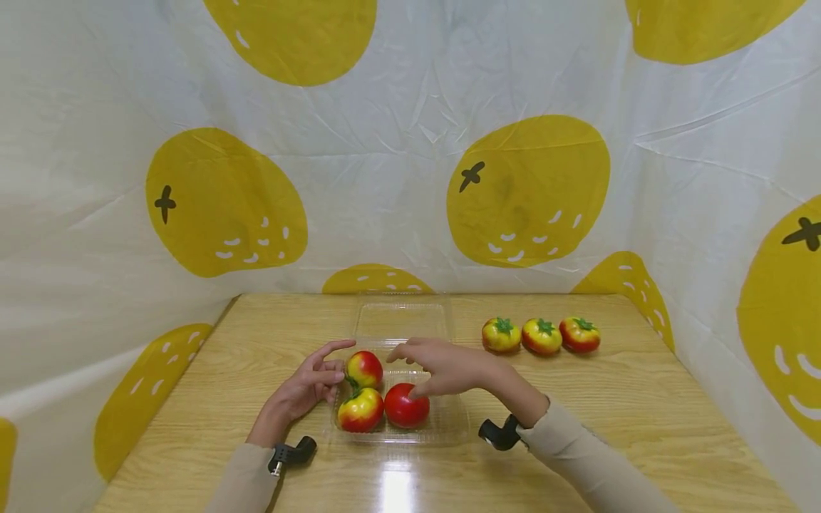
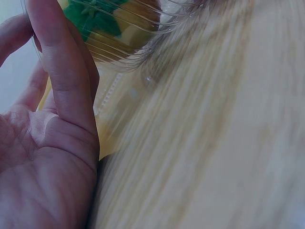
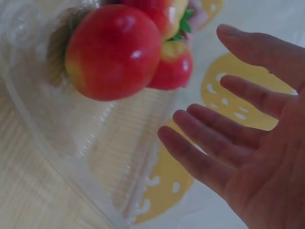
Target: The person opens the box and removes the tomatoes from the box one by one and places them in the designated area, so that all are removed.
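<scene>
A clear plastic clamshell box (image 1: 442,420) lies on the table with its lid folded open toward the back. It holds a red tomato (image 1: 406,407), a yellow-red tomato (image 1: 360,410) and another red-yellow tomato (image 1: 365,368), all glossy. My left hand (image 1: 312,381) is at the box's left side, its fingers extended against the wall. The left wrist view shows those fingers (image 2: 62,62) beside the ribbed plastic, a green leafy top behind it. Over the box, my right hand (image 1: 442,363) hovers palm down with its fingers apart; the right wrist view shows nothing in the hand (image 3: 267,138).
Three yellow-red tomatoes with green leafy tops stand in a row at the back right, the nearest tomato (image 1: 501,335) to the box on the left. A fruit-print cloth (image 1: 385,178) hangs behind the wooden table (image 1: 577,427).
</scene>
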Demonstrator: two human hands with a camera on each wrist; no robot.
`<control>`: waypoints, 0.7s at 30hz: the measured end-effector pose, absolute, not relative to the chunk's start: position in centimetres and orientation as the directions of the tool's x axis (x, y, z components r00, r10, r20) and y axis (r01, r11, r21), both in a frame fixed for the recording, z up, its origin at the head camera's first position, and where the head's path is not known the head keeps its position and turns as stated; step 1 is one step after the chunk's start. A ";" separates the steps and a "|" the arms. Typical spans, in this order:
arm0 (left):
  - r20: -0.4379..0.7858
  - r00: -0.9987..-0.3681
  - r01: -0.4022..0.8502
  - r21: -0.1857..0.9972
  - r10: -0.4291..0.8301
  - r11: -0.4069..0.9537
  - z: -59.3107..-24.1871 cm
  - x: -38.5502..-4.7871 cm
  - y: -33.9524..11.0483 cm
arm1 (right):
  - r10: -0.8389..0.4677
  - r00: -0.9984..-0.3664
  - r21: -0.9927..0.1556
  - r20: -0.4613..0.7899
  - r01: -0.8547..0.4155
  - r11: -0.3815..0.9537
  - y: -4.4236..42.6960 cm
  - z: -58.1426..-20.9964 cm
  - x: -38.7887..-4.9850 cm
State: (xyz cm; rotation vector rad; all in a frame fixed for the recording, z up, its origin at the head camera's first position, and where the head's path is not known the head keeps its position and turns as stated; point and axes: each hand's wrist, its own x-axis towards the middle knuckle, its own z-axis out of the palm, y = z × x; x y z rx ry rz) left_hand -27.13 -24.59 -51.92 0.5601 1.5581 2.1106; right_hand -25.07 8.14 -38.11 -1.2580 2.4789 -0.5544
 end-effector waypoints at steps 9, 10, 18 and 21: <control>0.081 -0.800 -0.108 0.955 0.595 -0.275 -52.1 -27.1 -24.7 | -0.851 -0.488 -0.439 -0.193 -0.733 0.519 6.6 -39.2 -25.5; 0.081 -0.801 -0.108 0.955 0.593 -0.276 -52.2 -27.1 -24.7 | -0.849 -0.487 -0.439 -0.206 -0.730 0.524 6.4 -39.3 -25.5; 0.082 -0.801 -0.105 0.956 0.592 -0.274 -52.2 -27.2 -24.6 | -0.810 -0.513 -0.417 -0.285 -0.694 0.587 5.6 -39.4 -25.5; 0.081 -0.802 -0.106 0.956 0.591 -0.275 -52.2 -27.2 -24.7 | -0.795 -0.524 -0.396 -0.305 -0.689 0.607 5.3 -39.5 -25.6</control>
